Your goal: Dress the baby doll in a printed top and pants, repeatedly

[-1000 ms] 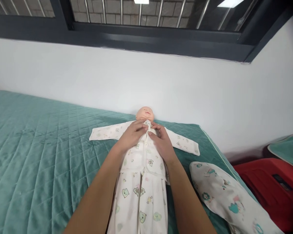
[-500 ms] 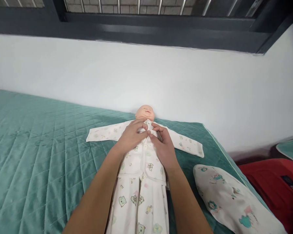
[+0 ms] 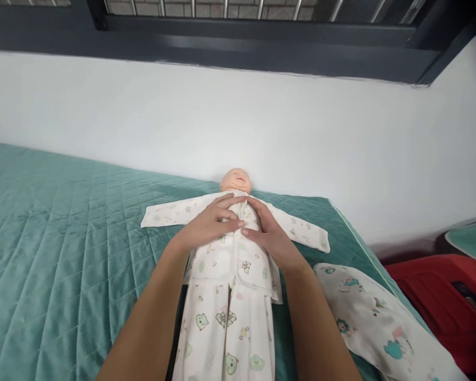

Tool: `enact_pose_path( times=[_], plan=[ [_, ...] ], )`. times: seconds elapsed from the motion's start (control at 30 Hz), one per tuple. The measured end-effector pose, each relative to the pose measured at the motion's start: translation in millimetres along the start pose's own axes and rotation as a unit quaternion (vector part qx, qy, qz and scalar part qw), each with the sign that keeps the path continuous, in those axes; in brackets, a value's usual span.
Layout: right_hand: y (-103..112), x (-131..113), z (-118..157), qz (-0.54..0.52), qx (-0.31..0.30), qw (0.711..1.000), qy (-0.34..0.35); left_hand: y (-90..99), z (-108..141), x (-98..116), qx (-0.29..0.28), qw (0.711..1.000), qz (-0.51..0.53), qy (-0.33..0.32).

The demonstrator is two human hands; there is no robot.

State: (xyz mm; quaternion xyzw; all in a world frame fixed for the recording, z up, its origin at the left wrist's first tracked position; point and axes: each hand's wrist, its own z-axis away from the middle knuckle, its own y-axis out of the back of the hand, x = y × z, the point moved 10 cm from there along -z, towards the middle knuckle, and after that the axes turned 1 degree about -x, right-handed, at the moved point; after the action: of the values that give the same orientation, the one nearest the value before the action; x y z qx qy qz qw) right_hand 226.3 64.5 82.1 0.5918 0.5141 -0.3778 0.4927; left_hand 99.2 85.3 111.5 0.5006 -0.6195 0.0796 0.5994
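Fingers (image 3: pixel 262 210) half-curled, grip unclear, our left hand (image 3: pixel 206 226) and right hand (image 3: pixel 275 242) touch the jacket (image 3: pixel 218 260) on the chest of the doll (image 3: pixel 236 181).

The doll (image 3: pixel 235 181) lies on its back on the green quilt (image 3: pixel 63 254), its bald, pinkish head at twelve o'clock. I see a white jacket (image 3: pixel 214 267) printed with little bears below the head, its sleeves spread flat from the chest toward nine and three; whether arms fill them I can't tell. The front edges meet down the middle, and the hem overlaps matching white trousers (image 3: pixel 206 344), whose legs run side by side toward six, the ends out of sight.
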Motion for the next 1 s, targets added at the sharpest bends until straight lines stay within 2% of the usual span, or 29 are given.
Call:
enact_pose_path(
  times=[0.1, 0.23, 0.57, 0.87, 1.0],
  plan=[
    [-8.5, -0.2, 1.3, -0.012, -0.049, 0.999, -0.012, -0.9, 12.4, -3.7, 0.000, 1.000, -0.002, 0.001],
    [-13.0, -1.8, 1.6, -0.011, -0.077, 0.997, -0.002, -1.7, 26.6, -9.1, 0.007, 1.000, 0.011, 0.000],
    [-12.3, 0.3, -0.8, 0.068, -0.081, 0.994, 0.006, -2.3, 24.5, -17.4, -0.012, 0.998, 0.054, -0.017],
    [-17.2, -12.4, -0.7, 0.088, -0.094, 0.988, 0.080, 1.9, 22.0, -10.5, 0.036, 0.999, 0.029, -0.025],
    [-18.9, -16.7, -0.5, 0.117, -0.093, 0.984, 0.100, 5.4, 23.0, -13.1, 0.056, 0.996, 0.069, -0.001]
  ],
)
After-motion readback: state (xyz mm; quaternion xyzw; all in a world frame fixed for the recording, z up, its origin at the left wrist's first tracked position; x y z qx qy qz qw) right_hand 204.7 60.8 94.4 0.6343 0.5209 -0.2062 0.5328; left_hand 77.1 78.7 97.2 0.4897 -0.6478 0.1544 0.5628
